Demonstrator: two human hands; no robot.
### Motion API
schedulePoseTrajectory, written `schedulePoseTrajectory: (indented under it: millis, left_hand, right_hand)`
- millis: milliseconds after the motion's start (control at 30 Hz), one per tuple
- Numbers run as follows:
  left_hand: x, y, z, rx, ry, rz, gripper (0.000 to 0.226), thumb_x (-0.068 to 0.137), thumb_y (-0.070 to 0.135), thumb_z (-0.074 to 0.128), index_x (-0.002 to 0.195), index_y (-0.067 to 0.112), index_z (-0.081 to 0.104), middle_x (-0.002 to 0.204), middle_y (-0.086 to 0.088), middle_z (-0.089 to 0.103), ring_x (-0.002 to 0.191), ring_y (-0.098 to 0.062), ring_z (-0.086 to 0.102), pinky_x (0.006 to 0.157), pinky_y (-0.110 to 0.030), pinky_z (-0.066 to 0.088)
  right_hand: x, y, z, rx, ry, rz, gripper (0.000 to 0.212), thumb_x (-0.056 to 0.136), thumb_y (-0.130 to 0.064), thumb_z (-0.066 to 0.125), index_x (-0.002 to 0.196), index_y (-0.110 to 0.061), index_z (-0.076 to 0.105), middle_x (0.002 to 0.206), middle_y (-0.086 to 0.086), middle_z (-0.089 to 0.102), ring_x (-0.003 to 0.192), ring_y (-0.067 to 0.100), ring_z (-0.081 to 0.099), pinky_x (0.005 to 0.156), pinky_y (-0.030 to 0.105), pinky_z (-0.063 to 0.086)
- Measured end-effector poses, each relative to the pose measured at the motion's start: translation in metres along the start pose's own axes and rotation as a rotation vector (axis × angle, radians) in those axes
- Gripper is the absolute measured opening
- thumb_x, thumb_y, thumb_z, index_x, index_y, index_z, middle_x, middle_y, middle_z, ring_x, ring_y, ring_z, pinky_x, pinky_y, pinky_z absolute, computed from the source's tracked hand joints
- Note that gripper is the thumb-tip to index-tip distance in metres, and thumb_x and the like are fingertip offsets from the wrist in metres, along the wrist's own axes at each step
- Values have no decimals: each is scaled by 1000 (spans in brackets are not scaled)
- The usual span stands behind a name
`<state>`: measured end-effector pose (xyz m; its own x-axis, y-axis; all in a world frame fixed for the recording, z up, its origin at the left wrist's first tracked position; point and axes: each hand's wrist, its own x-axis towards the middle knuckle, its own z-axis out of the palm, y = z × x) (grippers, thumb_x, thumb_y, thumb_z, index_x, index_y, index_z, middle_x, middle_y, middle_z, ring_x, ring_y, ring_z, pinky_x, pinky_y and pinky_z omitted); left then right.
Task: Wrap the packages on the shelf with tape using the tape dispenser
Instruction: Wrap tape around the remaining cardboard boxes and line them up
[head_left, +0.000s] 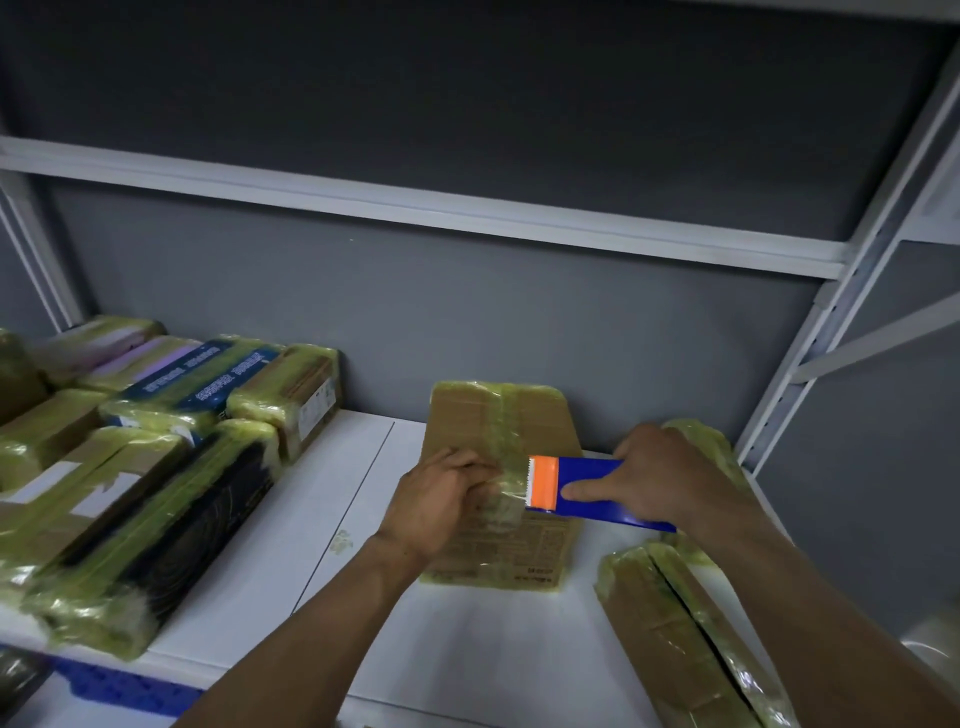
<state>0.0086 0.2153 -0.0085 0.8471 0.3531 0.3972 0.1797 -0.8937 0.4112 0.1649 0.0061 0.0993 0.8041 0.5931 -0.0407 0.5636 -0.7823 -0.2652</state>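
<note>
A flat brown cardboard package (501, 426) lies on the white shelf (337, 499) in the middle, with yellowish clear tape over its centre and edges. My left hand (441, 501) rests on its near left part, fingers curled and pinching the tape end by the cutter. My right hand (649, 475) grips a blue tape dispenser (592, 491) with an orange toothed cutter (543, 483), index finger stretched along its side. The cutter sits just over the package's middle, next to my left fingers.
Several taped packages (156, 467) are piled at the left. Two more taped packages (675, 623) lie at the right, one partly behind my right forearm. A grey wall backs the shelf, an upper shelf beam (415, 208) crosses above, and a slotted upright (810, 374) stands at right.
</note>
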Motion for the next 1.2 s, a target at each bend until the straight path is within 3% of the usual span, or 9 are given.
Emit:
schedulePoseTrajectory:
  millis: [200,367,567,667,833,933,1033,1100,1200]
  left_hand:
    - [7,-5,-19,41,-88,26,26,102,31,54,127,34,63,125,16,59,118,-11,51,96,-29,45]
    - [2,13,-2,65,-84,37,58,91,9,59,139,42,53,132,11,47,124,-13,40,104,-29,39]
    - [10,28,18,19,2,9,34,99,38,60,133,41,59,135,24,54,122,-11,47,101,-28,40]
    - [12,28,30,39,5,7,35,105,41,50,138,51,54,134,29,53,119,-10,40,96,-28,33]
    - [12,11,15,-34,14,48,27,100,39,60,125,44,68,116,24,64,107,-13,47,95,-32,38]
    - [10,-9,-5,-91,39,95,23,97,32,66,118,38,75,113,20,68,108,-14,53,103,-31,34]
    - [9,-9,-12,-75,5,128,24,99,22,63,119,30,74,120,19,66,123,-7,48,121,-32,12]
    - [9,0,-8,-75,-19,123,31,100,14,58,125,31,68,121,20,62,125,-7,48,122,-32,7]
    - [8,7,-2,98,-123,153,81,93,-1,53,148,55,34,118,18,44,117,-14,37,113,-35,22]
  right_hand:
    - [-4,14,-2,-74,45,14,70,58,-81,83,77,-15,67,70,-1,66,63,12,64,60,26,48]
    - [-1,16,1,-36,37,34,71,54,-83,82,72,-17,63,65,-2,62,61,11,62,56,24,42]
    - [4,18,4,10,25,26,79,46,-88,77,64,-15,54,55,-3,51,51,11,52,53,26,36]
    - [4,21,7,7,36,27,77,52,-86,79,63,-14,53,56,-2,52,50,11,52,52,25,37]
    - [-2,24,13,47,40,12,71,56,-87,78,67,-19,62,60,-5,61,57,8,62,54,22,43]
    - [-9,32,15,50,35,21,68,55,-91,75,74,-29,58,70,-10,61,63,7,62,53,18,40]
    - [-9,37,19,17,54,17,69,55,-91,74,76,-28,57,74,-10,63,65,8,63,55,21,49]
    - [-7,38,23,-25,61,10,72,56,-92,73,78,-24,62,75,-8,65,67,10,64,64,25,57]
    - [-4,41,28,-28,65,24,76,56,-93,71,81,-21,66,76,-5,67,67,11,65,68,27,58]
